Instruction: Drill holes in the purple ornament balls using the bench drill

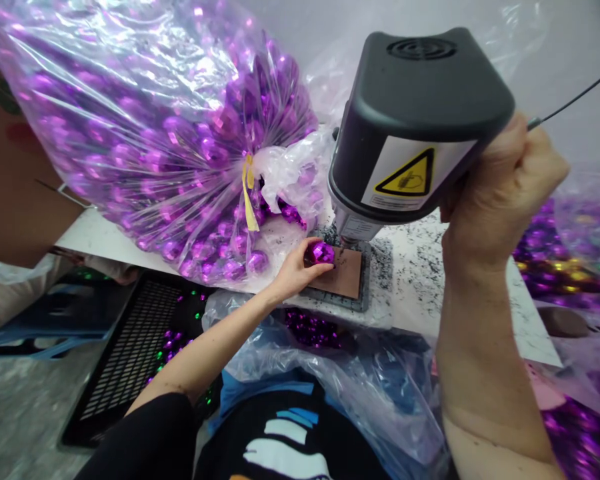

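A: Please begin with what is nearest.

B: Lowest is the dark shirt (pixel 230 433), then a clear plastic sheet (pixel 380 393) below the front edge of the worktop (pixel 415 287). At the right, also near, the right hand (pixel 515 177) is clenched at the side of the black machine (pixel 430 93). Which part it grasps, I cannot tell, because this is hidden.

A: And the left hand (pixel 297 269)?

B: It is farther in. Its fingers are grasping the purple ball (pixel 324 252), with the thumb on the near side. The ball is over the brown board (pixel 347 277), beside the lower end of the machine; whether they touch, I cannot see surely.

A: Which step is it, in your opinion?

B: I would judge it is the positioning of the ball at the machine. The next move calls for a steady ball, a controlled right hand, and fingers at a safe place.

A: And farthest?

B: A big transparent bag (pixel 145 127) of similar balls (pixel 215 150), closed with a yellow tie (pixel 251 207), and the pale wall (pixel 290 20).
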Demonstrator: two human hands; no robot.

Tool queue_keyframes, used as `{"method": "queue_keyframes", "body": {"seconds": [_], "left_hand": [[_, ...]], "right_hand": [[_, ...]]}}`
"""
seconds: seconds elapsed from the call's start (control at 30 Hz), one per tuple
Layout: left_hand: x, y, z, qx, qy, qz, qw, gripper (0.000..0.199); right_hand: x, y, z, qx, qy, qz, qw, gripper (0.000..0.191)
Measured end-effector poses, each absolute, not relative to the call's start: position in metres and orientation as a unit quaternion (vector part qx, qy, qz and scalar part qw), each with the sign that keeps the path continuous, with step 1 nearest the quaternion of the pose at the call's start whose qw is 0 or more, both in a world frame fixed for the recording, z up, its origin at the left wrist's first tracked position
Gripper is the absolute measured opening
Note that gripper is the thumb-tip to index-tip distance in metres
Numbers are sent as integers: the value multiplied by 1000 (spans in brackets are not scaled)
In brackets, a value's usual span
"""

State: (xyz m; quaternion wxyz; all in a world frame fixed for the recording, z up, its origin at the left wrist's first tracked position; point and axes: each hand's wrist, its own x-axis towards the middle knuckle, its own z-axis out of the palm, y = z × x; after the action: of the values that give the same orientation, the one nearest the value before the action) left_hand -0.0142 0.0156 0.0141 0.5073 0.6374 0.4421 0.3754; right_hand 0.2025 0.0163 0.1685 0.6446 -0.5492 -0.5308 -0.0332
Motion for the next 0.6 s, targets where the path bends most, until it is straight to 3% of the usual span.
{"method": "queue_keyframes", "body": {"seconds": [0.27,0.6], "left_hand": [[1,6,1,790,396,348,311,58],[9,5,7,803,424,307,284,53]], "right_hand": [[201,15,170,-555,-512,-33,655,61],[201,17,172,-510,-515,-12,689,54]]}}
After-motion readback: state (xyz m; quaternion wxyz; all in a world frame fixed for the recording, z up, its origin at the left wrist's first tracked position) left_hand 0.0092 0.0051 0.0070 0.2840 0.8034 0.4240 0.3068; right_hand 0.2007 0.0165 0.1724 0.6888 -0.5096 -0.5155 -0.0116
